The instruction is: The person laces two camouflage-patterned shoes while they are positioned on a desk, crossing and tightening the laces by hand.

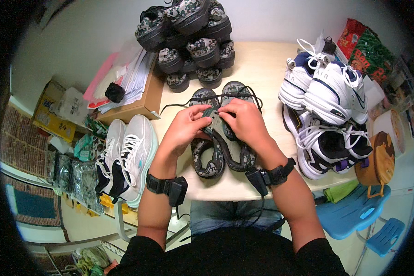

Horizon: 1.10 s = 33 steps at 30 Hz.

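Left hand [188, 128], right hand [244, 118] pinching 1 camouflage shoe [215, 121], 1 mate [235, 146], 2 pale-grey sneakers [137, 140]

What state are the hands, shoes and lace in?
Front camouflage fabric shoes: openings up.
Thin black lace: untied, trailing loose.
Bare left hand: fingers bent, grip unclear.
Bare right hand: same.
Camouflage shoe pile: stacked in tiers.
Grey-white mesh sneakers: upright, laced.
White, navy-trimmed sneakers: on top, laced.
Black-white sneakers: underneath, laced.

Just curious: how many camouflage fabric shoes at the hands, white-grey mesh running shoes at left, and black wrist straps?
Camouflage fabric shoes being handled: 2
White-grey mesh running shoes: 2
Black wrist straps: 2
Total: 6
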Tool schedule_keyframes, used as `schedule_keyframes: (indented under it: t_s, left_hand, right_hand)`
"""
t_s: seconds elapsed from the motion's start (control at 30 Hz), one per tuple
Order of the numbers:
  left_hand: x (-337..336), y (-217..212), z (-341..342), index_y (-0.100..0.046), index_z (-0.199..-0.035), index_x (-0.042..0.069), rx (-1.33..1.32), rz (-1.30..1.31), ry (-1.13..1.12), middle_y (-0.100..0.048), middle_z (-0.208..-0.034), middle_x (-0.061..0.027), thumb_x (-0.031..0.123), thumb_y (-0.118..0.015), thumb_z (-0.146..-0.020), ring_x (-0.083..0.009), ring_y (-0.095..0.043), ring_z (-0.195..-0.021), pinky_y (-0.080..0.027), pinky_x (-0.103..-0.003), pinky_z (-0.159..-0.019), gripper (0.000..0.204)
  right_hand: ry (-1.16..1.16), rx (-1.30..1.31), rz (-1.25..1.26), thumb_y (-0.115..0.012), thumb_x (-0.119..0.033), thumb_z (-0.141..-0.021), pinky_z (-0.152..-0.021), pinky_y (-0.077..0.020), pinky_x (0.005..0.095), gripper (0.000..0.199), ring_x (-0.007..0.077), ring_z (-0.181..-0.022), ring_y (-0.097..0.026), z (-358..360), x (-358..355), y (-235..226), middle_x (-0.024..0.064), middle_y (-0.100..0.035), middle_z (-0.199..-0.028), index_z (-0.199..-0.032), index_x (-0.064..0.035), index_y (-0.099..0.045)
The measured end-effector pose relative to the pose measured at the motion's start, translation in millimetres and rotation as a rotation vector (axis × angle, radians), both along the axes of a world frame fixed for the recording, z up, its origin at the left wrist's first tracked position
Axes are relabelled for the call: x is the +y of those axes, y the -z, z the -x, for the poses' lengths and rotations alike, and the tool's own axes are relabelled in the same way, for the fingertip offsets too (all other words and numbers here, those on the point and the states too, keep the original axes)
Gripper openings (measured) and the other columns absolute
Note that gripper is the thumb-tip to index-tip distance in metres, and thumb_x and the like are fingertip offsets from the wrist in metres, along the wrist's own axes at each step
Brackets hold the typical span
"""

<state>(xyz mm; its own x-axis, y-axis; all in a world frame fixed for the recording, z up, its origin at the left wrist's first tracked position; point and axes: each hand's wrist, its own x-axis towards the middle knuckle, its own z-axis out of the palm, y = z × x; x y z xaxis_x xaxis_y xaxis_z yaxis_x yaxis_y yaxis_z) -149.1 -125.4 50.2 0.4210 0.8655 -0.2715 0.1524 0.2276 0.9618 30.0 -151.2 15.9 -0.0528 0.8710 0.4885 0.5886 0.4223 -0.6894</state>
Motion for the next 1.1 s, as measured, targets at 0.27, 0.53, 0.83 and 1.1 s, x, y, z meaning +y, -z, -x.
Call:
schedule_keyframes:
  t_s: [0.27, 0.53, 0.83, 1.1]
  left_hand:
    - [-3.5, -0.6, -11.7, -0.059, -0.119, 0.006, 0.157, -0.192, -0.004, -0.060, -0.093, 0.0023, 0.006, -0.057, -0.084, -0.0025, -0.050, -0.072, -0.039, -0.017, -0.056, 0.035]
    - [-7.6, -5.9, -9.0, -0.058, -0.120, 0.003, 0.043, -0.074, 0.049, -0.061, -0.092, 0.0031, 0.011, -0.060, -0.085, -0.0011, -0.050, -0.070, -0.039, -0.015, -0.057, 0.035]
    - [-10.4, -3.8, -8.4, -0.058, -0.118, 0.001, -0.129, 0.072, 0.007, -0.061, -0.094, 0.0012, 0.014, -0.058, -0.089, -0.0040, -0.054, -0.077, -0.044, -0.016, -0.065, 0.032]
    - [12.9, 14.6, -7.6, -0.056, -0.091, -0.002, 0.019, -0.111, 0.062, -0.061, -0.078, -0.0095, 0.013, -0.051, -0.092, -0.0164, -0.061, -0.058, -0.052, -0.026, -0.049, 0.016]
  right_hand:
    - [0.065, -0.002, -0.016, -0.066, -0.014, -0.077, -0.070, -0.0491, 0.0395, 0.012, 0.0318, -0.076, -0.062, 0.0, 0.1, 4.9, 0.0134, -0.064, -0.082, -0.082, -0.0034, -0.068]
    - [0.071, 0.026, 0.078, -0.066, -0.015, -0.077, -0.070, -0.0484, 0.0408, 0.014, 0.0326, -0.075, -0.062, -0.1, -1.6, 1.9, 0.0153, -0.064, -0.079, -0.082, -0.0022, -0.067]
    - [-0.041, 0.057, 0.144, -0.064, -0.009, -0.077, -0.073, -0.0491, 0.0393, 0.012, 0.0333, -0.077, -0.063, -9.2, -6.7, -14.7, 0.0169, -0.065, -0.082, -0.084, 0.0010, -0.066]
    - [-0.117, 0.041, 0.054, -0.063, -0.011, -0.081, -0.067, -0.0494, 0.0346, 0.016, 0.0273, -0.073, -0.064, -11.3, -1.2, -7.0, 0.0173, -0.065, -0.081, -0.092, 0.0001, -0.065]
